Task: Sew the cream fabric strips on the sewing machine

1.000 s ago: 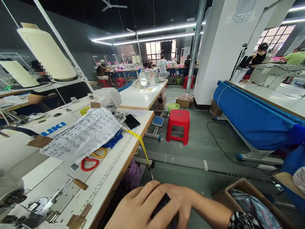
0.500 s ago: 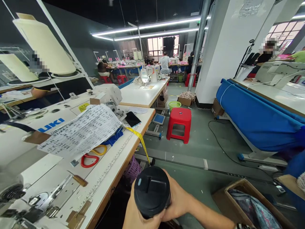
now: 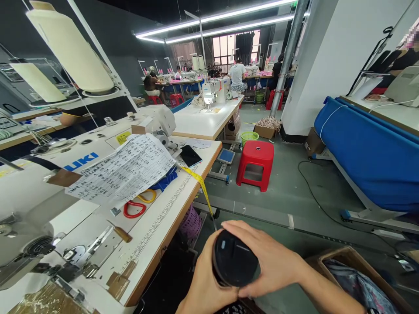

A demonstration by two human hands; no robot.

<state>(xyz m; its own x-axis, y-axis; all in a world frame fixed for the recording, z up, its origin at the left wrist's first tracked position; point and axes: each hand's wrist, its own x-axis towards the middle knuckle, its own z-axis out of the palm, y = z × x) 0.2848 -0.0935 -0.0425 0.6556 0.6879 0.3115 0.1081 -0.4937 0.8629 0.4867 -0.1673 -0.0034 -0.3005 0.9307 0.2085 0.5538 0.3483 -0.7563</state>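
Observation:
A black travel cup [image 3: 234, 261] with a round lid is between my hands, seen from above, off the right front edge of the sewing table [image 3: 170, 218]. My left hand [image 3: 206, 277] is wrapped round the cup's left side. From the right, my right hand [image 3: 275, 255] grips the lid's rim, fingers over the far edge and thumb at the near edge. The lower part of the cup is hidden. On the table lie red-and-yellow-handled scissors [image 3: 135, 209], a wooden-handled awl [image 3: 122, 234], a written sheet [image 3: 124, 170] and a phone [image 3: 190, 155].
A white sewing machine [image 3: 98, 152] with thread cones [image 3: 70, 48] stands at left. A yellow tape measure [image 3: 201, 181] hangs over the table edge. A red stool [image 3: 255, 163] stands ahead. An open carton [image 3: 347, 257] is at lower right. Several people sit at machines farther back.
The cup and both hands have shifted right in the picture. My right hand has moved from the cup's side up onto its lid. The view has turned slightly left.

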